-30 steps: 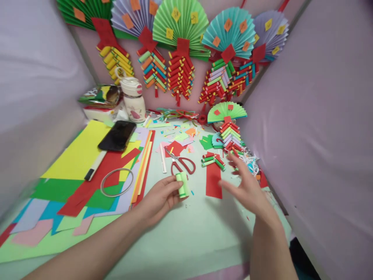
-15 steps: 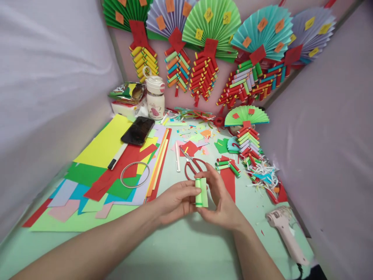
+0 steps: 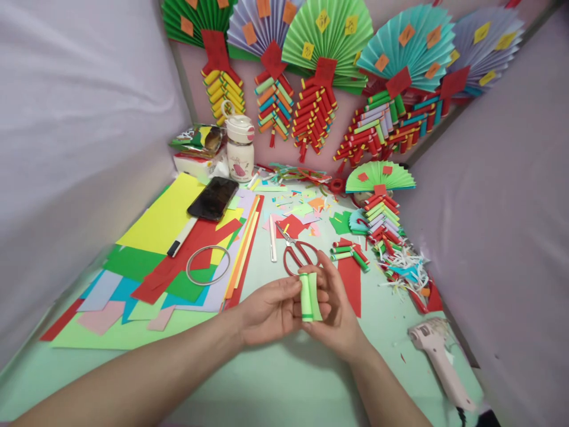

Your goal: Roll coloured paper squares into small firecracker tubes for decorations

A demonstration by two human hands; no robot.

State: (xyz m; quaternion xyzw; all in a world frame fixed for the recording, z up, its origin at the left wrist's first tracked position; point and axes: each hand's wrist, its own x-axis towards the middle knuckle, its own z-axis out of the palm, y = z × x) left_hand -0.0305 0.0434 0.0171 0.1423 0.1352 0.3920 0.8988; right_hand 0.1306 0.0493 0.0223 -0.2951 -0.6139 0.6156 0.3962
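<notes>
Both my hands hold a small light green paper roll [image 3: 309, 296] upright over the pale green table [image 3: 275, 379]. My left hand [image 3: 269, 311] pinches it from the left, fingers closed on the rolled part. My right hand [image 3: 335, 308] cups it from the right, thumb and fingers pressed on the loose flap. Just behind lie red-handled scissors [image 3: 297, 252] and a red paper strip [image 3: 351, 279].
Coloured paper sheets [image 3: 160, 261] with a wire ring [image 3: 207, 265], a phone [image 3: 213, 198] and a marker [image 3: 180, 238] lie left. Small rolls [image 3: 349, 252], scraps and a paper fan [image 3: 379, 177] lie right. A pink glue gun [image 3: 438, 356] is at the near right. A cup [image 3: 240, 148] stands at the back.
My right hand came in from the right, where it hovered open, and closed on the green roll together with my left. The view swung left, bringing the glue gun into sight.
</notes>
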